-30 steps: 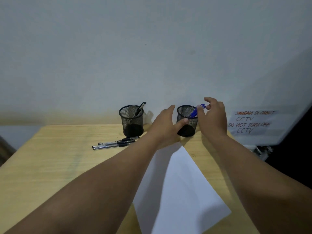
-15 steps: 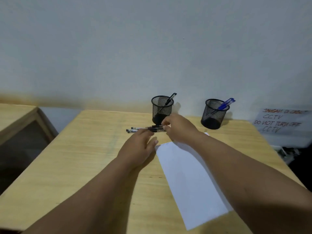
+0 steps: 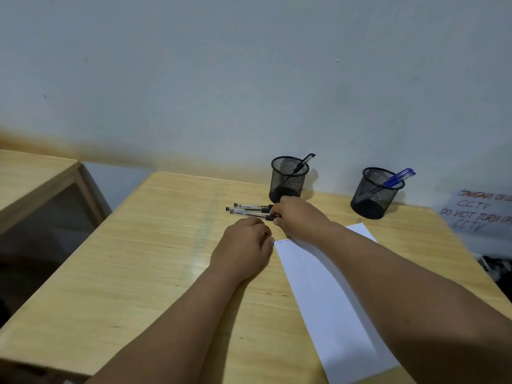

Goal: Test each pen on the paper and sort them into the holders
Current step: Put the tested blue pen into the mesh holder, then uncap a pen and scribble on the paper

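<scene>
Reaching to mid-frame, the right hand (image 3: pixel 300 217) pinches the dark grip end of the nearest of three clear pens (image 3: pixel 249 210) lying on the wooden table (image 3: pixel 155 261); its fingertips hide the pens' right ends. The left hand (image 3: pixel 243 249) rests knuckles-up just below them, fingers curled under, so whether it holds anything cannot be told. Right of it lies the paper (image 3: pixel 327 295), with faint, unreadable writing at its top corner. Behind stand the left holder (image 3: pixel 288 180) with a black pen (image 3: pixel 303 162) and the right holder (image 3: pixel 375 194) with blue pens (image 3: pixel 397 178). At the right edge, a handwritten sign (image 3: pixel 479 212) is cut off.
</scene>
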